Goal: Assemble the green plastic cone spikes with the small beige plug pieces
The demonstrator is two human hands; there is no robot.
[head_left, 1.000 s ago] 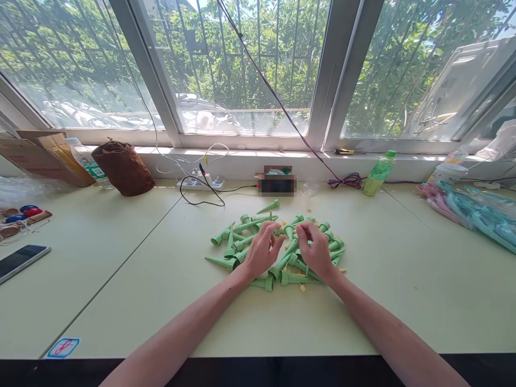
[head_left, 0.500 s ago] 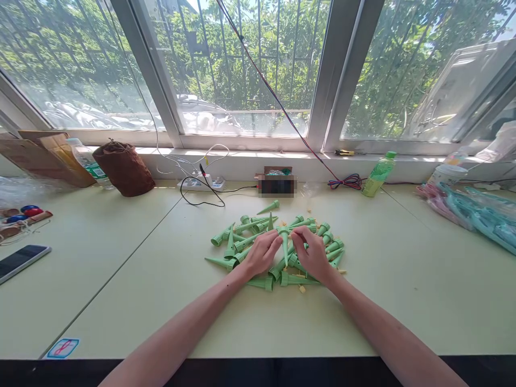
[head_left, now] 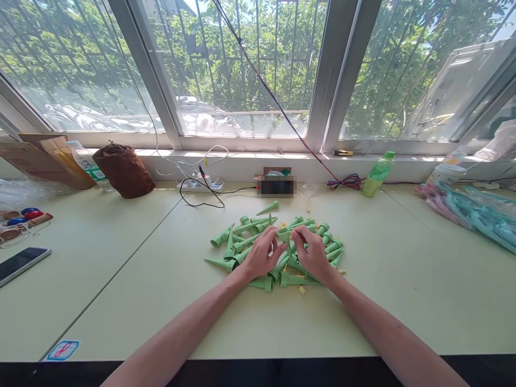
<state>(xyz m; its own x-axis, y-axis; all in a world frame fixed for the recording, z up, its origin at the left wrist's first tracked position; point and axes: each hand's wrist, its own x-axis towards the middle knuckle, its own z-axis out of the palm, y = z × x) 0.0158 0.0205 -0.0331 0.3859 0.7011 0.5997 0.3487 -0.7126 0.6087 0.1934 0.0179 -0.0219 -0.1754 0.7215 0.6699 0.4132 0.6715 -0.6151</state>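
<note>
Your left hand (head_left: 263, 253) pinched a pale-green, hollow plastic cone (head_left: 284, 235) above similar cones (head_left: 243, 243); whether your right hand (head_left: 313, 252), at its right, gripped I couldn't tell. Likely light and stiff, it seemed best held by the wide cup.

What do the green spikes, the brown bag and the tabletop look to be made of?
Green spikes: probably moulded plastic, fairly matte; even colour and repeated identical shapes suggest it.
Brown bag: perhaps suede or thick cloth, dull; creased sides and a gathered top.
Tabletop: possibly laminated board, smooth with slight sheen; flat pale surface, straight seams.
</note>
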